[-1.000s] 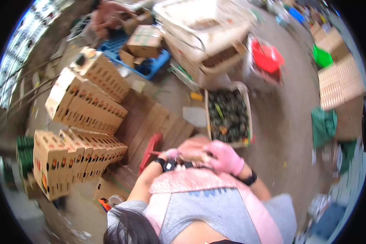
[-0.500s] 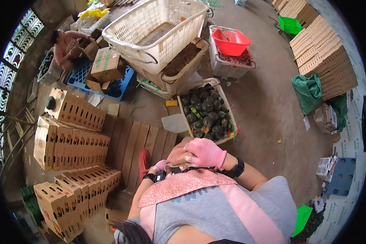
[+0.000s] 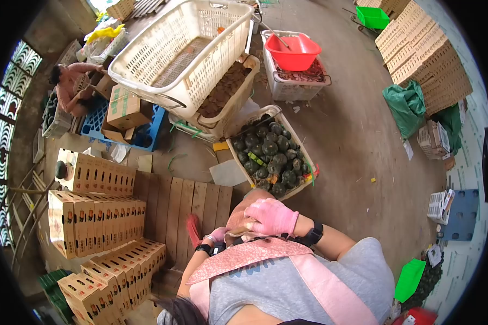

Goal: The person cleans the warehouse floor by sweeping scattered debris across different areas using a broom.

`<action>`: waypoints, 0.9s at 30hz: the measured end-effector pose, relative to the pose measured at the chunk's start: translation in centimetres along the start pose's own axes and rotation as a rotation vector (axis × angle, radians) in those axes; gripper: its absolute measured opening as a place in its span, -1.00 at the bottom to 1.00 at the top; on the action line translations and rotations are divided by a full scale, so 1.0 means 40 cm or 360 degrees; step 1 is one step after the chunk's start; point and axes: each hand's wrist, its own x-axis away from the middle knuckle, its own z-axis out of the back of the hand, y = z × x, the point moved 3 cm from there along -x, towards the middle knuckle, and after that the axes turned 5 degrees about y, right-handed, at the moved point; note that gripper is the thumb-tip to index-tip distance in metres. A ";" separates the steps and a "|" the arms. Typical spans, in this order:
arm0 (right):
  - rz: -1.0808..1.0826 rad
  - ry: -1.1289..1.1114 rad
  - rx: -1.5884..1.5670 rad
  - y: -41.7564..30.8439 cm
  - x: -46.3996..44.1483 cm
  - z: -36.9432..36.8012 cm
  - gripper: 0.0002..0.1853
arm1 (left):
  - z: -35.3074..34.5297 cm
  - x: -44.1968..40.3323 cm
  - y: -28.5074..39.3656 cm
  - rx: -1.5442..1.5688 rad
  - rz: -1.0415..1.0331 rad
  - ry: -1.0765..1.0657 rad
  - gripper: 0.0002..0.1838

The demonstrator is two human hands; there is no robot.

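Observation:
My right hand (image 3: 272, 216), in a pink glove, is closed in front of my waist on something brownish that I cannot make out. Beside it my left hand (image 3: 218, 234), also pink-gloved, sits low by the apron, its fingers mostly hidden. Just beyond my hands stands a white crate (image 3: 307, 181) full of dark green round squash (image 3: 269, 148). A wooden pallet (image 3: 181, 203) lies ahead of my left hand, with a red object (image 3: 193, 230) at its near edge.
Rows of printed cartons (image 3: 100, 222) stand at left. Large stacked white crates (image 3: 162, 92) and a red basin (image 3: 293, 51) are ahead. Another person (image 3: 73, 86) crouches beside a blue pallet (image 3: 95, 122). Flat cardboard stacks (image 3: 423, 59) and a green sack (image 3: 405, 106) are at right.
The view has steadied and turned, so the crates and the squash have shifted left in it. My hands remain close together at my waist.

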 end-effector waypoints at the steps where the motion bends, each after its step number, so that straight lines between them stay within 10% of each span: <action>1: -0.0036 -0.0057 -0.0015 0.003 0.001 -0.002 -0.71 | 0.006 -0.012 -0.010 -0.0191 -0.0016 0.0032 -0.62; 17: 0.0004 -0.0083 -0.0014 0.039 0.066 0.026 -0.64 | 0.018 -0.010 0.156 0.0219 0.0140 -0.0234 -0.60; 27: -0.0023 0.0485 0.0120 -0.025 0.116 0.028 -0.62 | 0.005 0.063 0.276 -0.0230 0.0070 -0.0016 -0.57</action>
